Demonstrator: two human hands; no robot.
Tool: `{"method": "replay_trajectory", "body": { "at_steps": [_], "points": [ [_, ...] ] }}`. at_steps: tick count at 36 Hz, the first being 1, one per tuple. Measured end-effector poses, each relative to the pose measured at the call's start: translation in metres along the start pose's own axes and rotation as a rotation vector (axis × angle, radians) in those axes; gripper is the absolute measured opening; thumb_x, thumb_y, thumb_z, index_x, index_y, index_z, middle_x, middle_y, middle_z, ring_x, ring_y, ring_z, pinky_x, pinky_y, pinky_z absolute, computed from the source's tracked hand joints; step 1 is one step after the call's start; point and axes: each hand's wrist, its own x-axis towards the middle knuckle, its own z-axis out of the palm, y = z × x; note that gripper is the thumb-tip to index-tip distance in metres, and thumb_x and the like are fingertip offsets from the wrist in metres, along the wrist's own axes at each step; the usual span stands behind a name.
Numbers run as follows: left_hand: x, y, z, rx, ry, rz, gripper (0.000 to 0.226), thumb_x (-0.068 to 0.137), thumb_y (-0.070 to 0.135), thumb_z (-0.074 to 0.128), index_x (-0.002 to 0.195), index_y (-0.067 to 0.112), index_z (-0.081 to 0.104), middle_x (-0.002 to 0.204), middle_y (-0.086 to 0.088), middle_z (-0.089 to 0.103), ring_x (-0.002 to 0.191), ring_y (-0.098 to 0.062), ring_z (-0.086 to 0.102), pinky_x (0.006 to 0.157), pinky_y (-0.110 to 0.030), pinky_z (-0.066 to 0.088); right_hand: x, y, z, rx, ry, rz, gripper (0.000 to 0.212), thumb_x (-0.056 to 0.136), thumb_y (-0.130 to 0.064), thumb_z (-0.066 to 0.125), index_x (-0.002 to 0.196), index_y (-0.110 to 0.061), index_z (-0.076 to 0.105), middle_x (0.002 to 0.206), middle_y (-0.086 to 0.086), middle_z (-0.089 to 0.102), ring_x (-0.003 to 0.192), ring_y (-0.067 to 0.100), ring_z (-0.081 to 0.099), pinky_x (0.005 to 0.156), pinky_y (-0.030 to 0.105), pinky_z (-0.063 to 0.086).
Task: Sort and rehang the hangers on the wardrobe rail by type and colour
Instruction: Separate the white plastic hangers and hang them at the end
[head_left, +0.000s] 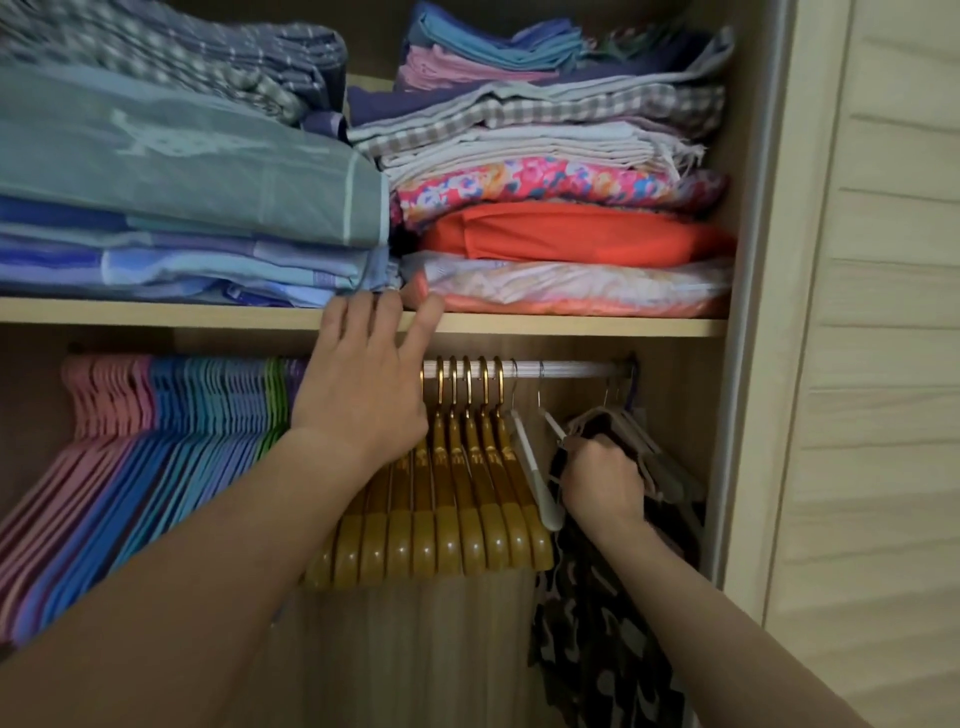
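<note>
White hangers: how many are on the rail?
2. One white hanger hangs beside the wooden hangers; the other is just right of it, above the right hand. Others may be hidden behind the clothes.

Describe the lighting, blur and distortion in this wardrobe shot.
Head view: dim, soft light with no hard shadows; the wardrobe rail catches a bright glare, and the wooden hangers show small highlights. The lower left corner, around the plastic hangers, falls dark. Wide-angle distortion bows the shelf edge and stretches both forearms. The left hand looks slightly soft; the right hand is sharper.
</note>
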Motion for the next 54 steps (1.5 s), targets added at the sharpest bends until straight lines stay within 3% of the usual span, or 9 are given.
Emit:
{"method": "replay_trajectory", "body": {
  "at_steps": [4, 14, 20, 24, 27, 31, 41, 50, 54],
  "points": [
    [-0.001, 0.000, 0.000, 0.006, 0.008, -0.003, 0.092, 0.081, 0.044, 0.056, 0.157, 0.017, 0.010, 0.144, -0.022, 0.037, 0.133, -0.043, 0.036, 0.117, -0.056, 0.025, -0.003, -0.003, 0.004, 0.032, 0.005, -0.015, 0.033, 0.096, -0.011, 0.058, 0.127, -0.019, 0.066, 0.103, 0.004, 0.062, 0.085, 0.024, 0.064, 0.060, 0.027, 0.042],
    [0.000, 0.002, -0.001, -0.018, -0.002, -0.026, 0.097, 0.077, 0.042, 0.063, 0.157, 0.018, 0.014, 0.144, -0.024, 0.039, 0.135, -0.045, 0.036, 0.117, -0.058, 0.025, -0.001, -0.006, 0.006, 0.041, -0.040, -0.031, 0.022, 0.097, -0.018, 0.056, 0.115, -0.020, 0.069, 0.099, 0.000, 0.061, 0.073, 0.016, 0.050, 0.059, 0.026, 0.042],
    [-0.002, 0.000, -0.002, -0.039, 0.000, -0.018, 0.097, 0.077, 0.043, 0.064, 0.157, 0.018, 0.016, 0.146, -0.023, 0.039, 0.136, -0.045, 0.035, 0.118, -0.057, 0.024, -0.006, 0.007, -0.009, 0.069, 0.008, -0.033, 0.022, 0.104, -0.028, 0.045, 0.106, -0.017, 0.063, 0.079, -0.004, 0.055, 0.068, 0.018, 0.058, 0.050, 0.028, 0.035],
    [-0.004, 0.000, -0.002, -0.053, -0.004, -0.024, 0.097, 0.076, 0.043, 0.065, 0.156, 0.017, 0.017, 0.146, -0.023, 0.039, 0.136, -0.045, 0.035, 0.118, -0.057, 0.023, -0.001, 0.026, -0.025, -0.279, -0.005, -0.061, 0.028, 0.092, -0.013, 0.055, 0.120, -0.009, 0.059, 0.119, 0.014, 0.061, 0.116, 0.034, 0.055, 0.082, 0.043, 0.053],
    [-0.004, 0.002, -0.003, -0.065, 0.003, -0.027, 0.096, 0.076, 0.043, 0.065, 0.156, 0.017, 0.018, 0.145, -0.023, 0.040, 0.136, -0.045, 0.035, 0.118, -0.057, 0.023, 0.007, 0.041, -0.025, -0.581, -0.132, -0.090, 0.050, 0.093, -0.019, 0.057, 0.141, -0.009, 0.046, 0.144, 0.017, 0.045, 0.131, 0.036, 0.038, 0.101, 0.045, 0.043],
    [-0.005, 0.002, -0.005, -0.077, 0.010, -0.023, 0.095, 0.076, 0.042, 0.065, 0.156, 0.017, 0.020, 0.146, -0.023, 0.040, 0.136, -0.044, 0.035, 0.119, -0.057, 0.022, 0.010, 0.054, -0.023, -0.702, -0.249, -0.089, 0.056, 0.094, -0.016, 0.055, 0.147, -0.006, 0.037, 0.141, 0.020, 0.044, 0.127, 0.035, 0.044, 0.102, 0.043, 0.043],
    [-0.009, -0.001, -0.008, -0.078, 0.008, -0.003, 0.095, 0.080, 0.043, 0.061, 0.159, 0.017, 0.016, 0.150, -0.023, 0.036, 0.141, -0.044, 0.031, 0.122, -0.057, 0.019, 0.012, 0.051, -0.027, -0.488, -0.286, 0.016, 0.053, 0.096, -0.003, 0.052, 0.147, -0.006, 0.037, 0.129, 0.017, 0.057, 0.113, 0.030, 0.060, 0.081, 0.034, 0.050],
    [-0.011, -0.003, -0.007, -0.148, 0.040, 0.006, 0.092, 0.079, 0.039, 0.063, 0.158, 0.016, 0.024, 0.149, -0.023, 0.040, 0.141, -0.043, 0.034, 0.123, -0.057, 0.019, 0.023, 0.040, -0.039, -0.108, -0.203, 0.140, 0.027, 0.097, -0.007, 0.050, 0.124, -0.005, 0.055, 0.099, 0.011, 0.066, 0.082, 0.027, 0.061, 0.070, 0.037, 0.051],
    [-0.010, -0.003, -0.006, -0.153, 0.050, 0.010, 0.091, 0.079, 0.040, 0.063, 0.158, 0.016, 0.024, 0.148, -0.024, 0.040, 0.141, -0.044, 0.034, 0.123, -0.057, 0.020, 0.034, 0.037, -0.038, -0.018, -0.164, 0.193, 0.012, 0.099, -0.018, 0.056, 0.096, -0.010, 0.064, 0.084, 0.006, 0.065, 0.076, 0.023, 0.065, 0.071, 0.040, 0.059]
  ]
}}
